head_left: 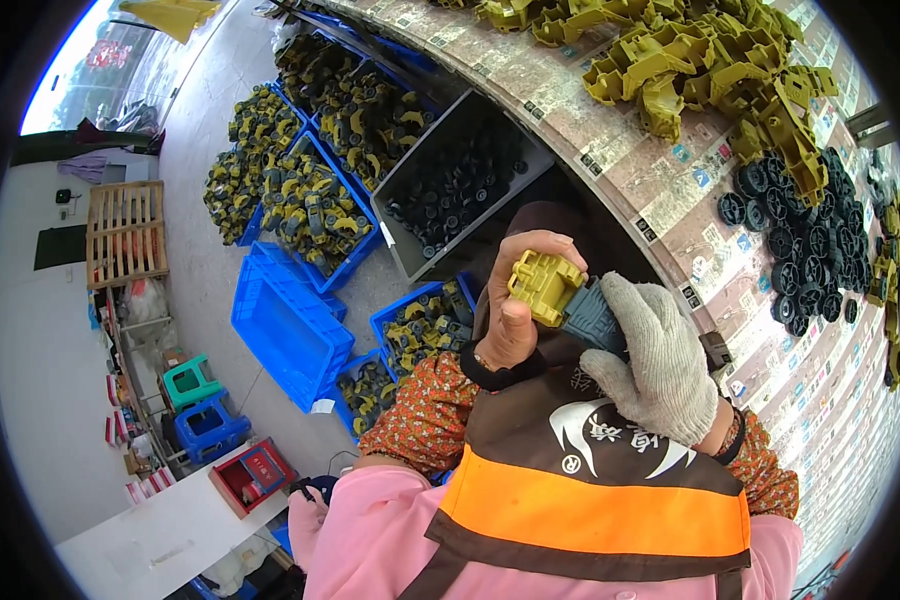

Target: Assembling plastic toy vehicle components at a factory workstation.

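Observation:
In front of my chest, my bare left hand (510, 325) is closed round a yellow plastic toy-vehicle shell (542, 287). Gripped in my gloved right hand (652, 360) is a dark grey-blue ribbed plastic part (594, 320). The two parts meet end to end; whether they are locked together I cannot tell. On the table edge to my right lies a pile of black toy wheels (805, 240). Beyond it, yellow plastic shells (695, 65) are heaped along the far side of the table.
A grey bin (395, 225) of black wheels stands left of the table. Near it are blue crates (345, 250) of yellow-and-dark toy vehicles and another blue crate (290, 335). Stools (210, 425), a wooden pallet (127, 235) and a red box (253, 475) stand further left.

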{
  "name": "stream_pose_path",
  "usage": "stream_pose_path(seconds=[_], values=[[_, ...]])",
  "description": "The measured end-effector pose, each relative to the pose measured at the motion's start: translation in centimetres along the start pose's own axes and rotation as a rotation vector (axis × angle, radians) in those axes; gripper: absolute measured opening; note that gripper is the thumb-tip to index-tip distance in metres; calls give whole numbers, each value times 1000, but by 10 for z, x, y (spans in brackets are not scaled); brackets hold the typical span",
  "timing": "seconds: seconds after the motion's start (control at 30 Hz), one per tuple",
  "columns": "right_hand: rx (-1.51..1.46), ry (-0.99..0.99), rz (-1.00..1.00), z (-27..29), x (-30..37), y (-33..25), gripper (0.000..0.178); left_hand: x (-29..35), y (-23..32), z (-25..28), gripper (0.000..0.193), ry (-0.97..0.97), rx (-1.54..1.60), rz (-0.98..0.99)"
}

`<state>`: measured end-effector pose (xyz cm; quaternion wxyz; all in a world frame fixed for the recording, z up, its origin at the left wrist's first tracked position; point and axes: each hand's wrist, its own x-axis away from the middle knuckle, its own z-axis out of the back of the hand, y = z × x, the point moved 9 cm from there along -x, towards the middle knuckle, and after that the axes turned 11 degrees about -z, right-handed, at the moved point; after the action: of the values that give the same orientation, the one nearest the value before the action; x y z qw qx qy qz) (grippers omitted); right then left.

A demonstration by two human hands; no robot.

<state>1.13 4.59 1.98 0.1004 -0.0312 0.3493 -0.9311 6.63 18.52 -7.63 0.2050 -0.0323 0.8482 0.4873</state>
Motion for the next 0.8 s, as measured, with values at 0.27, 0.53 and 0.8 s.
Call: stream_pose_path(seconds=[0.27, 0.53, 0.8], values=[[43, -27, 29, -3, 2, -7, 81, -3, 6, -5, 89, 52, 29, -94], [91, -20, 48, -6, 5, -7, 80, -5, 4, -7, 87, 50, 50, -93], [181, 32, 94, -5, 10, -17, 72, -11, 5, -10, 83, 11, 103, -249]])
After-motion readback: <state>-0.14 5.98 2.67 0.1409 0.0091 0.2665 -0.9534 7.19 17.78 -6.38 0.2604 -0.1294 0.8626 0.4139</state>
